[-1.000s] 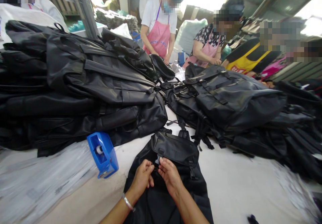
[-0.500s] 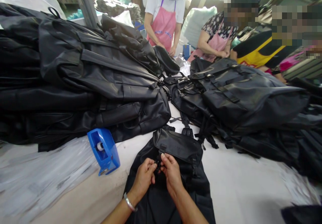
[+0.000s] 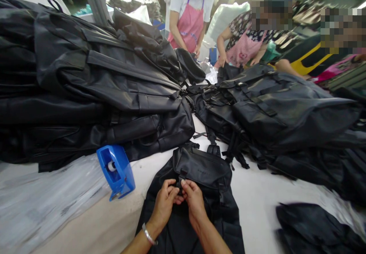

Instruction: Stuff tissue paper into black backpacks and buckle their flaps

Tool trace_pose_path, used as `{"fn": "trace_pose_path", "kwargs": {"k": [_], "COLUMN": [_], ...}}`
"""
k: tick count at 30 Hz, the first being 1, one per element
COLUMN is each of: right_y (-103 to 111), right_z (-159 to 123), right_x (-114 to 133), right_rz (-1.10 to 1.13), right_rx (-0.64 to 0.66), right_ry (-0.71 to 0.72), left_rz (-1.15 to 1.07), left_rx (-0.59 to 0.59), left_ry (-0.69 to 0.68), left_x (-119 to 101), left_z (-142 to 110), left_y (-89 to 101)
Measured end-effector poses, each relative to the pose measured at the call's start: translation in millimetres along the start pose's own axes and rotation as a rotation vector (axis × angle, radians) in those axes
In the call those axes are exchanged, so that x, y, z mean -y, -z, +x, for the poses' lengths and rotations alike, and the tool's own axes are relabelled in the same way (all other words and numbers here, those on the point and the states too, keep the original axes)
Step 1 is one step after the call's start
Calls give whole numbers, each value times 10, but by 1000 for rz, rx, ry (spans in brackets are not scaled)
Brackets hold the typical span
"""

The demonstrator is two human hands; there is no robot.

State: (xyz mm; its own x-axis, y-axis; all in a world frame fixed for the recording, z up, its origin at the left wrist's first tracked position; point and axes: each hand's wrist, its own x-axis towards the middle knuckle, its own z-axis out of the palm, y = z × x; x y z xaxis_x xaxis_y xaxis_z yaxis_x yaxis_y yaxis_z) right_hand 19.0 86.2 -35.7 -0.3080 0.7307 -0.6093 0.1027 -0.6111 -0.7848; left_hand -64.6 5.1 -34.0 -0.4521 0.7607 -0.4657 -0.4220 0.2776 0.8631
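A black backpack (image 3: pixel 206 170) lies flat on the white table in front of me, its top flap pointing away. My left hand (image 3: pixel 166 198), with a silver bracelet at the wrist, pinches at a small black strap buckle (image 3: pixel 179 187) below the flap's left side. From the other side my right hand (image 3: pixel 193 198) grips the same buckle and strap between thumb and fingers. Fingertips of both hands nearly meet and partly cover the buckle, so whether it is fastened cannot be seen. A second strap hangs on the flap's right side.
A blue tape dispenser (image 3: pixel 116 174) stands left of the backpack, beside clear plastic bags (image 3: pixel 57 200). Black backpacks are piled at left (image 3: pixel 114 82) and right (image 3: pixel 286 109). Another black bag (image 3: pixel 314 227) lies at lower right. Several people in aprons stand across the table.
Both hands stay at the buckle, with the left fingers shifted slightly. The black bag at lower right has come further into view. A co-worker in a floral top has reached toward the right pile.
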Motion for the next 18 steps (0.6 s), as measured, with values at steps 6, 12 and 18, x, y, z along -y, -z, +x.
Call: {"fn": "trace_pose_path", "kwargs": {"k": [6,12,18], "right_y": [3,6,95], "right_z": [18,50,128], "right_x": [27,32,-92], "right_rz": [24,-68,-151], "right_rx": [33,44,104], "right_ry": [-30,9,33], "left_rz": [-60,43,22], "left_rx": [92,43,74], "left_ry": [0,-12,19], "left_x": [71,131,128], "left_z": [28,104,164], "left_y": [52,8,26]}}
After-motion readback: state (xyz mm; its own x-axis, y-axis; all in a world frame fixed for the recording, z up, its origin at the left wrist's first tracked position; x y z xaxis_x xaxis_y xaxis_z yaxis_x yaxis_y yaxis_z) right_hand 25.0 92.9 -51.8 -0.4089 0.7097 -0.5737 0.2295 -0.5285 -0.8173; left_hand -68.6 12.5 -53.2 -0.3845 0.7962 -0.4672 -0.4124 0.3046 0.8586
